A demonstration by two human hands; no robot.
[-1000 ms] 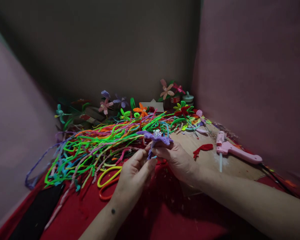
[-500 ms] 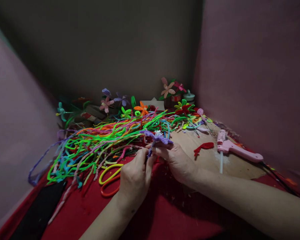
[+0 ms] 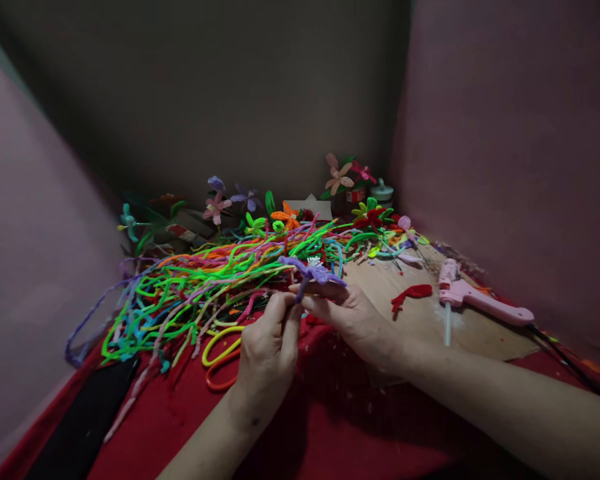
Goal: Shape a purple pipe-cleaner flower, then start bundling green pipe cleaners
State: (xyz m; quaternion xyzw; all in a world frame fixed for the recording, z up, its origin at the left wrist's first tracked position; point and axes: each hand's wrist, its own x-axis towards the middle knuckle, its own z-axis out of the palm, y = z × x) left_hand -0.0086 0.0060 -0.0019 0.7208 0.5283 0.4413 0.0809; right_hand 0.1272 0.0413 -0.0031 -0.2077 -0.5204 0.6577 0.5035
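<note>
A purple pipe-cleaner flower point(image 3: 314, 269) with a white centre is held up between both hands over the red cloth point(image 3: 330, 427). My left hand point(image 3: 270, 347) pinches its short stem from below, fingers closed. My right hand point(image 3: 350, 313) grips it just under the petals, fingers closed around the stem. A big tangle of coloured pipe cleaners point(image 3: 205, 283) lies right behind the hands.
A pink glue gun point(image 3: 473, 300) lies on a cardboard sheet point(image 3: 420, 320) at the right, beside a red scrap point(image 3: 409, 293). Finished flowers point(image 3: 337, 177) stand along the back wall. Yellow and orange loops point(image 3: 220, 347) and a black strip point(image 3: 85, 427) lie at the left.
My left hand has turned and slid a little to the right under the flower; the flower has tilted slightly. The view has shifted a little.
</note>
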